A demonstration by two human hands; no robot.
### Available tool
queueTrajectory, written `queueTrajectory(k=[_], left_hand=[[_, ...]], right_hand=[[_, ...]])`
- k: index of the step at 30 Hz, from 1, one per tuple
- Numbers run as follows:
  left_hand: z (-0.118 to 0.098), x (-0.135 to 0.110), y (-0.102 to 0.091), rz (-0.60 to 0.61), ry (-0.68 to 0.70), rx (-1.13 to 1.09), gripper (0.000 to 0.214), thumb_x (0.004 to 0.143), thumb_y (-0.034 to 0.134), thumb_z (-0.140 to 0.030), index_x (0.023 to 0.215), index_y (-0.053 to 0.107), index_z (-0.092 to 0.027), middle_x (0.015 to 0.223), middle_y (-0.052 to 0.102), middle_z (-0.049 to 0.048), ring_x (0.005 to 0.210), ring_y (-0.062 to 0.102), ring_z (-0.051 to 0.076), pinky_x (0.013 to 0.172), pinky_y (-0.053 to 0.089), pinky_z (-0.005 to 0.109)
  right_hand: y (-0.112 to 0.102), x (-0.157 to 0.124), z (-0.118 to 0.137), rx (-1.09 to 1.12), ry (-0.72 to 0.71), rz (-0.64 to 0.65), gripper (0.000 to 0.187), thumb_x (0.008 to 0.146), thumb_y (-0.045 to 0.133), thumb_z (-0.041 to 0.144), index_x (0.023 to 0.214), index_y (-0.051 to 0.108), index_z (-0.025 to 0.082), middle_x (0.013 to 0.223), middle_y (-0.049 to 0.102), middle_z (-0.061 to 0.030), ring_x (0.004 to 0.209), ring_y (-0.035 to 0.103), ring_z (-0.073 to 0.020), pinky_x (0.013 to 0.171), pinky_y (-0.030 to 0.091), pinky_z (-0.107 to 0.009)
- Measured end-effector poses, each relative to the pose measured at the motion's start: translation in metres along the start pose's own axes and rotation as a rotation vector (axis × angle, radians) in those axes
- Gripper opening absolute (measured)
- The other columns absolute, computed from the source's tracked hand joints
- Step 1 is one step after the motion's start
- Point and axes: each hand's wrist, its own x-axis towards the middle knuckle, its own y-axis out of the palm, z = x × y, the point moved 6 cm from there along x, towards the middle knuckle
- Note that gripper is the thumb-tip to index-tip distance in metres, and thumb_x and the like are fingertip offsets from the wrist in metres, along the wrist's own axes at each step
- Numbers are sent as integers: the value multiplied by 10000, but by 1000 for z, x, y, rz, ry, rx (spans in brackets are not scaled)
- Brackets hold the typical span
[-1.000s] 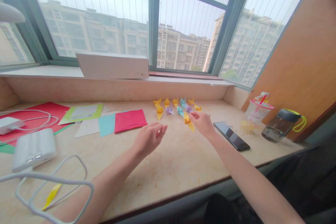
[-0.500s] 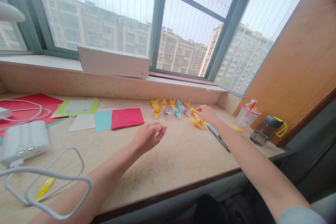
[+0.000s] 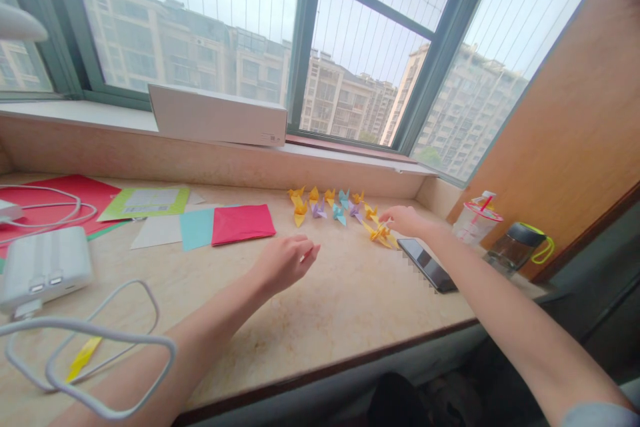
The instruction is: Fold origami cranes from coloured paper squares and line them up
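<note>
- At the far left of the desk (image 3: 340, 307), a white power bank (image 3: 45, 269) sits beside a looped white cable (image 3: 103, 322), with a red paper sheet (image 3: 50, 192) behind them.
- Farther right lie a green card (image 3: 145, 203), a pale grey sheet (image 3: 157, 232), a light blue sheet (image 3: 197, 228), and a folded pink-red paper (image 3: 243, 224).
- Your left hand (image 3: 285, 263) reaches in from the lower left, palm down and wrist raised. Its fingers (image 3: 307, 253) curl loosely above the desk, and a small pale sliver may show at them; it's too small to tell.
- Your paper cranes (image 3: 325, 205) stand in a row along the back of the desk, in yellow, purple and blue.
- Your right hand (image 3: 405, 220) stretches in from the lower right, palm down, just above a yellow crane (image 3: 381, 235). That crane lies at the row's right end, its long axis running from upper left to lower right.
- Its fingers (image 3: 385, 217) draw close together, but you can't tell whether they touch the crane.
- A black smartphone (image 3: 427, 265) lies just right of that crane.
</note>
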Motion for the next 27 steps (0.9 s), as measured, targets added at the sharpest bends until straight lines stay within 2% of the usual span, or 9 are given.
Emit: queueTrajectory(k=[8, 14, 21, 24, 27], left_hand=[[2, 1, -4, 2, -10, 20, 425, 975, 447, -305, 589, 566, -175, 561, 547, 3, 493, 478, 122, 506, 258, 255], [2, 1, -4, 4, -6, 23, 430, 976, 441, -306, 587, 568, -174, 564, 555, 7, 487, 476, 119, 498, 254, 252], [2, 1, -5, 0, -5, 36, 428, 973, 442, -309, 587, 570, -175, 558, 555, 6, 480, 477, 120, 494, 258, 252], [3, 1, -6, 1, -9, 40, 425, 974, 442, -309, 592, 573, -176, 565, 562, 8, 483, 481, 122, 495, 261, 252], [3, 1, -6, 1, -9, 49, 430, 975, 438, -312, 591, 576, -176, 564, 559, 9, 480, 475, 119, 491, 256, 251]], right_hand=[[1, 4, 4, -20, -30, -16, 238, 907, 552, 224, 1017, 760, 263, 1155, 747, -40, 1066, 668, -224, 967, 416, -351], [3, 3, 4, -41, -44, 2, 230, 898, 562, 200, 980, 767, 266, 1109, 759, -45, 1025, 680, -226, 941, 416, -353], [0, 4, 10, -62, -47, 32, 239, 933, 540, 182, 944, 766, 258, 1115, 749, -55, 1056, 668, -241, 982, 408, -397], [-1, 6, 12, -66, -27, 59, 175, 962, 563, 255, 1043, 714, 217, 1151, 703, -82, 1042, 657, -234, 956, 471, -420], [-1, 10, 14, -60, -6, 84, 286, 964, 584, 325, 1210, 602, 180, 1240, 618, -95, 1040, 639, -222, 888, 546, -430]])
